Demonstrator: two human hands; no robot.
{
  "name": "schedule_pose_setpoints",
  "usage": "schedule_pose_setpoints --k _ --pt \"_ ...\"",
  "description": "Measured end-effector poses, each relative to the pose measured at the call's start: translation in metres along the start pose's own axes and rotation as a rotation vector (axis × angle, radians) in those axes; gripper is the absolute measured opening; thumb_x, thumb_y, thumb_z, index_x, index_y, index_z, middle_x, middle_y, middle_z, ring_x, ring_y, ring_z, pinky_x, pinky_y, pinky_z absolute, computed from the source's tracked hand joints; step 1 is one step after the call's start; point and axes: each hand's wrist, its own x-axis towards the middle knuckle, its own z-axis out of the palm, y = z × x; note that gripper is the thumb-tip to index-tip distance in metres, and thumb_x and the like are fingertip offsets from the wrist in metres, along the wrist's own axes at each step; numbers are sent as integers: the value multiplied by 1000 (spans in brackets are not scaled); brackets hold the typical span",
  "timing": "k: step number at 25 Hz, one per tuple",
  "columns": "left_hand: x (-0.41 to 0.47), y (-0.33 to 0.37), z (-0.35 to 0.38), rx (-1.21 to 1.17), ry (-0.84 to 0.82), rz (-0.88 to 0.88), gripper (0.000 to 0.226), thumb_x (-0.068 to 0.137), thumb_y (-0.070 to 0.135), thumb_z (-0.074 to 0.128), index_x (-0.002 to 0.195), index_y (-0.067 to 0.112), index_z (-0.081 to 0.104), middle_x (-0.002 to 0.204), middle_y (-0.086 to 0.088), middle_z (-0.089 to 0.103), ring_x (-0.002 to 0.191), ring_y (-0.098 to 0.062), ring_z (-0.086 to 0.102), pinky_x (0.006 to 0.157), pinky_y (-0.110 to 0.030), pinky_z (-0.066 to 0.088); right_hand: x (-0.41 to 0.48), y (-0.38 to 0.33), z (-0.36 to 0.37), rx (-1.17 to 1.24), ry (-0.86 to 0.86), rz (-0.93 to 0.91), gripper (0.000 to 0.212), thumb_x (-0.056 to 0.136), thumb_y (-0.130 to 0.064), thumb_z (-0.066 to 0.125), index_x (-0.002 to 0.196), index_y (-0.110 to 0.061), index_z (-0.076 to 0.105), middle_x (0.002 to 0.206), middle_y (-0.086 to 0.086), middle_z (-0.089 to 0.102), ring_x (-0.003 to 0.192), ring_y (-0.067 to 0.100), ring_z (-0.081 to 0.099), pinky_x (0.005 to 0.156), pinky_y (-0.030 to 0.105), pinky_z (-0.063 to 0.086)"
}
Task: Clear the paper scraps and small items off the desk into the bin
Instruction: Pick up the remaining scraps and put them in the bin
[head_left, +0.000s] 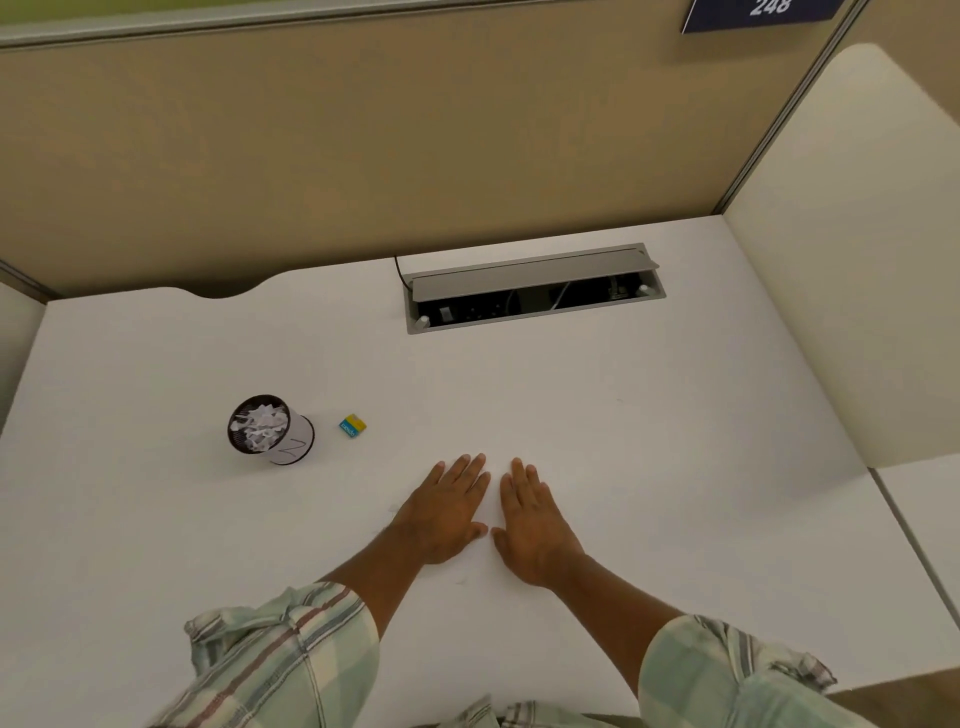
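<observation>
While hands lie flat, bin brims with white scraps.

Mesh bin upright, scrap-filled (small blue-yellow item beside it).

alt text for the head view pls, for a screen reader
Two bare hands, left hand and right hand, lie flat and empty side by side on a white desk. To their left stands a small mesh bin full of paper scraps, with a small yellow-and-blue item on the desk beside it.
</observation>
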Motion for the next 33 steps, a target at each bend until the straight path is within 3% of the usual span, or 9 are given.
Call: schedule_pose_setpoints --k 9,12,14,16,19,21,24,28,33 --pt "-67 -35 37 -36 12 -29 74 101 60 17 161 18 4 169 -2 -7 157 -20 -6 125 -37 -6 -19 -68 32 -32 -44 -70 74 105 -39 30 158 -7 -11 164 13 -25 153 30 -21 125 40 -6" --pt "-82 -43 38 -314 184 -89 67 101 56 27 157 19 29 167 1 19 156 -18 14 123 -28 0 -17 -61 22 125 59 -45 64 104 -26 36 159 -4 10 169 16 3 156 31 5 127 39 13" --pt "-91 -54 40 -544 375 -222 47 100 34 54 143 14 53 153 -5 48 145 -24 40 122 -32 22 -15 -44 10 240 223 60 53 101 -19 42 152 -5 36 157 17 34 145 34 33 120 41 32" --pt "-97 -69 44 -658 510 -393 35 93 18 66 127 10 67 129 -10 66 123 -28 59 109 -36 43 -16 -24 -4 323 355 250 40 100 -14 46 139 -10 52 138 12 48 127 31 51 106 42 47" --pt "-107 -84 44 -757 452 -596 23 88 12 70 110 6 72 110 -12 70 101 -26 66 87 -28 48 -20 0 -15 356 343 498 28 98 -9 46 123 -12 58 124 13 51 110 31 61 91 41 54" --pt "-108 -87 45 -799 379 -648 16 86 12 72 100 5 74 102 -10 72 95 -25 66 80 -25 46 -21 9 -15 331 320 551 24 97 -6 45 117 -7 58 119 17 54 104 33 62 86 37 53" --pt "-107 -79 45 -872 318 -687 9 84 14 73 90 7 75 93 -7 73 89 -23 67 75 -25 47 -16 -2 -8 329 290 495 22 94 -1 44 110 -3 59 111 18 58 103 33 60 78 31 46" --pt "-93 -60 34 -951 279 -668 10 82 10 67 86 6 76 87 -4 73 84 -21 68 70 -23 49 -1 -44 5 342 255 349 21 96 -6 50 115 -6 60 114 15 59 109 31 58 85 29 45" --pt "-81 -51 28 -911 220 -561 24 92 8 56 102 8 78 112 -9 76 105 -22 70 85 -24 53 18 -93 15 292 86 150 31 92 -5 52 121 -9 61 118 13 57 109 28 59 83 21 42"
